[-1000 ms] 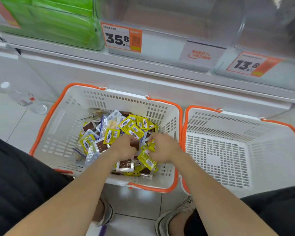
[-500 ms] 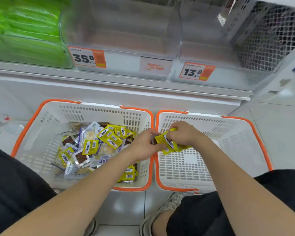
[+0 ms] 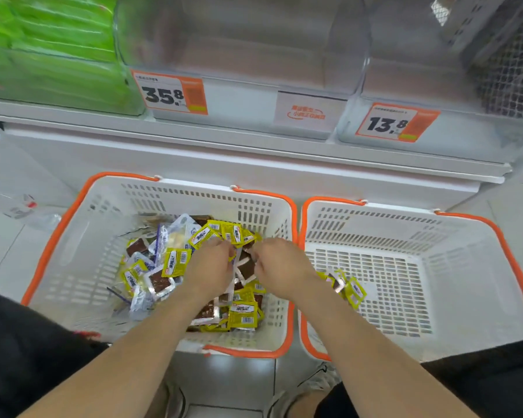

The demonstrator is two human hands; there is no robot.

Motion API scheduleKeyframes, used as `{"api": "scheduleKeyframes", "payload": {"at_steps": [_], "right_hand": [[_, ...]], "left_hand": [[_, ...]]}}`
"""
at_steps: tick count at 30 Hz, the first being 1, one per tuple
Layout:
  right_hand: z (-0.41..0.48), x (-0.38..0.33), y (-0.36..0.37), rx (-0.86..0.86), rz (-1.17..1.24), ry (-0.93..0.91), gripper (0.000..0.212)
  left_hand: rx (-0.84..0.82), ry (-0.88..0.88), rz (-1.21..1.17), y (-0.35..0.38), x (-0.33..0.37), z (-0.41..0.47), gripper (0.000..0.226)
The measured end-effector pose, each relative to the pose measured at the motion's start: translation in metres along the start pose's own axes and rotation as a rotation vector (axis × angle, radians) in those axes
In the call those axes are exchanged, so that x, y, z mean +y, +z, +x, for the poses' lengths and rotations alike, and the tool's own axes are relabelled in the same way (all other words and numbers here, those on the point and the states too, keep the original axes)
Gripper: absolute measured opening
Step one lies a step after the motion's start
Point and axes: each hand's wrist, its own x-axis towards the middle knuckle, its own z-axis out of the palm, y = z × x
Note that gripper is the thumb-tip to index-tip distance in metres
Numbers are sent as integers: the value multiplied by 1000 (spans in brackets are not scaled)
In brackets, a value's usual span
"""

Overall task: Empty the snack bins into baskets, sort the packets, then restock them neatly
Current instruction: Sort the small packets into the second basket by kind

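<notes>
The left white basket with an orange rim [image 3: 82, 236] holds a mixed heap of packets: yellow packets [image 3: 175, 262], brown packets with silver edges [image 3: 159, 280] and clear blue-printed packets [image 3: 163, 236]. Both hands are down in this heap, knuckles up. My left hand [image 3: 212, 267] curls its fingers into yellow packets at the heap's back. My right hand [image 3: 280, 263] curls its fingers round packets next to it, and a brown packet [image 3: 245, 267] stands tilted between the two hands. The fingertips are hidden. The right basket [image 3: 405, 224] holds a few yellow packets [image 3: 349, 289] at its left side.
Above the baskets, two clear shelf bins [image 3: 242, 55] behind price tags 35.8 [image 3: 169, 93] and 13.8 [image 3: 396, 122] show no packets. Green packs [image 3: 52, 49] fill the bin at left. A plastic bottle [image 3: 24, 209] lies on the floor to the left. My shoes are below the baskets.
The yellow packets carried over the right basket half a second ago now lie in it. Both hands have come back into the left basket's heap.
</notes>
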Motion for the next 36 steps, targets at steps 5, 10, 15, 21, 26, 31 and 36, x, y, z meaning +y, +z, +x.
{"api": "scheduleKeyframes", "payload": {"at_steps": [5,10,15,21,26,31,36], "right_hand": [[42,-7,42,-134,23,116,18],[97,-6,74,-64,-12,106,55],[129,-8,96,-176,-69,-9,118],[120,6,115,-159,-74,111,84],[112,10,114,-17,90,163,63],[106,14,109,-20,31,338,63],[108,9,127,-76,-31,306,58]], "left_hand": [[50,-53,76,13,-38,31,55],[-74,-122,201,23,-52,53,76],[-83,-106,134,16,-49,75,82],[-327,25,84,15,-65,102,109],[-458,99,200,10,-58,105,97],[-396,161,77,12,-63,86,62],[-270,112,-59,2,-71,58,42]]}}
